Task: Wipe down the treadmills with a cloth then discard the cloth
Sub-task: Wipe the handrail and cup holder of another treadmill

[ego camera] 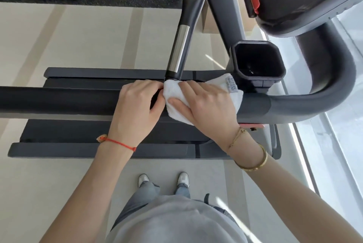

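Cloth (196,97) on handrail (59,101), cup holder (257,62) seemingly just behind.

The cloth (176,101) is white terry, fluffy and matt, with a woven label (231,83) at one edge. The handrail (59,101) looks like matt black foam or rubber; its curved end (314,101) is smooth grey plastic. The grip (177,50) is polished metal. The cup holder (257,62) is glossy black plastic. A bangle (255,164) is shiny gold metal.
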A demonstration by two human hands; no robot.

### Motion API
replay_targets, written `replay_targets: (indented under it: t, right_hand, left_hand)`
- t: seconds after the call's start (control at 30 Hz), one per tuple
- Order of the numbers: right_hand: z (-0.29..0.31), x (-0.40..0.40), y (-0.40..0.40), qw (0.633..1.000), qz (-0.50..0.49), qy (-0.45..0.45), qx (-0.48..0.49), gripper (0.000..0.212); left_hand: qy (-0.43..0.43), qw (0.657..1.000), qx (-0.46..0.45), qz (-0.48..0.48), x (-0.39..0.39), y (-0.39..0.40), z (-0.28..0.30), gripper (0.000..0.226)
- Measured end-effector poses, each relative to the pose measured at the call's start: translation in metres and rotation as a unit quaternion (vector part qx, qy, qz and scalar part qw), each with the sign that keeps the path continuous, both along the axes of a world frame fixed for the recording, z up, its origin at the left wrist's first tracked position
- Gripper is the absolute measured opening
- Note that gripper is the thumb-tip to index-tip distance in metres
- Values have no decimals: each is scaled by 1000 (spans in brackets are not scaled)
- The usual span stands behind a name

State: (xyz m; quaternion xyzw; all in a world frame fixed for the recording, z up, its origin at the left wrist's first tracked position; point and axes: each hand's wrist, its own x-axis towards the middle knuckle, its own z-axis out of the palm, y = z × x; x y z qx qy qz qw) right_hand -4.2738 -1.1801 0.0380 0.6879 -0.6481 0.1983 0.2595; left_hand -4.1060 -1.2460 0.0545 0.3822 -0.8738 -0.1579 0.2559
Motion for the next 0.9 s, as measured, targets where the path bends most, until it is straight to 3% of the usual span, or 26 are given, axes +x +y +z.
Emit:
replay_targets:
  t: [0.53,0.9]
  right_hand:
    - [6,127,-82,1000,-3,-11,27,49]
    - [14,248,-157,991,14,-37,130,47]
  left_hand:
    - [-4,1000,-18,22,150,-83,-8,19]
    - [-10,998,-48,48,272,-145,-13,24]
